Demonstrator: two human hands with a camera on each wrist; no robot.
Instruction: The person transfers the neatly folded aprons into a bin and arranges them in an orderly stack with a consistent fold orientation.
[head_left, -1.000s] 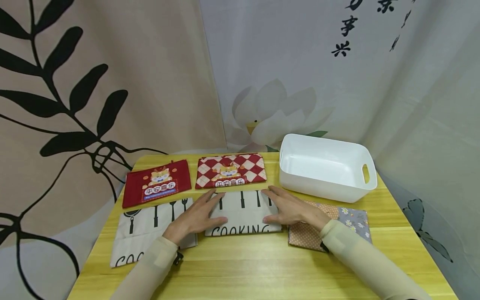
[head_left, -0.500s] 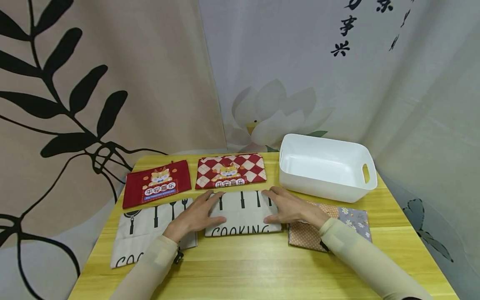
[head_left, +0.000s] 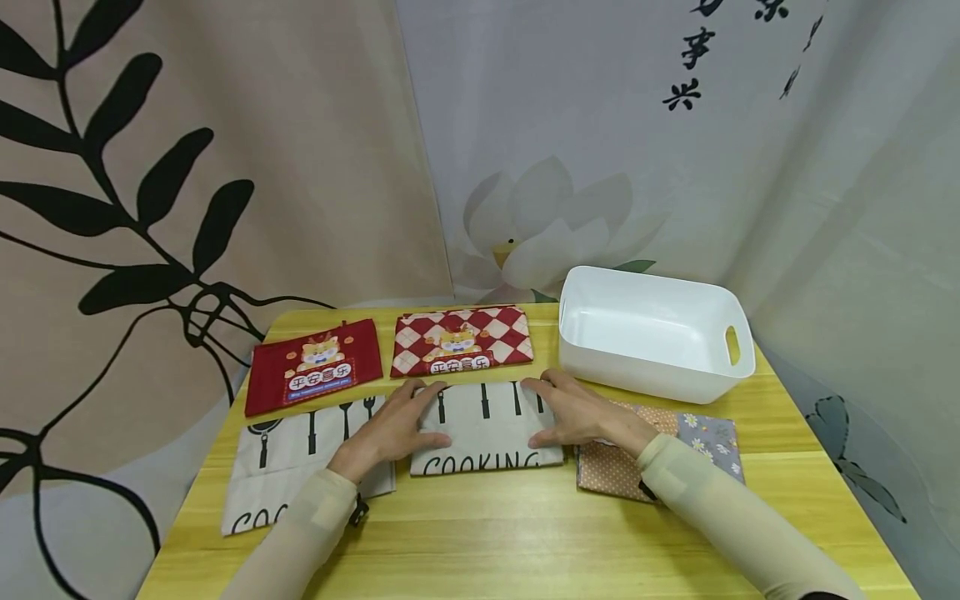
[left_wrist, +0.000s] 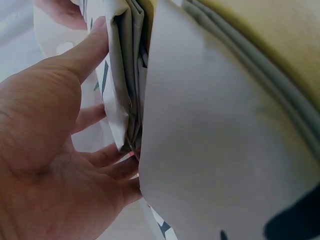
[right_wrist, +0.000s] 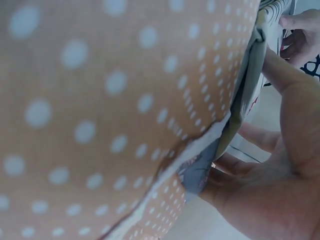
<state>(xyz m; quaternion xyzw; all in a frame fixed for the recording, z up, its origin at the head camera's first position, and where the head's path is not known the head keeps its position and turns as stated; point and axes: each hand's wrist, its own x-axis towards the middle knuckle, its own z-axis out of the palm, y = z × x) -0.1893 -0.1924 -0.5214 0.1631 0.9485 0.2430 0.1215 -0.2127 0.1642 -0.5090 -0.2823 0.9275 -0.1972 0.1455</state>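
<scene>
A folded white cloth with black utensil prints and the word COOKING lies flat in the middle of the table. My left hand rests at its left end with fingers spread, thumb on the top face. At the right end my right hand lies in much the same way. In the left wrist view, the layered folded edge shows beside the left fingers. A brown dotted cloth with a grey daisy part lies partly under the right forearm.
Another white printed cloth lies at left, partly behind the left arm. Behind are a folded red cloth and a red-and-cream checked one, both with a cartoon animal. A white plastic bin stands at the back right of the wooden table.
</scene>
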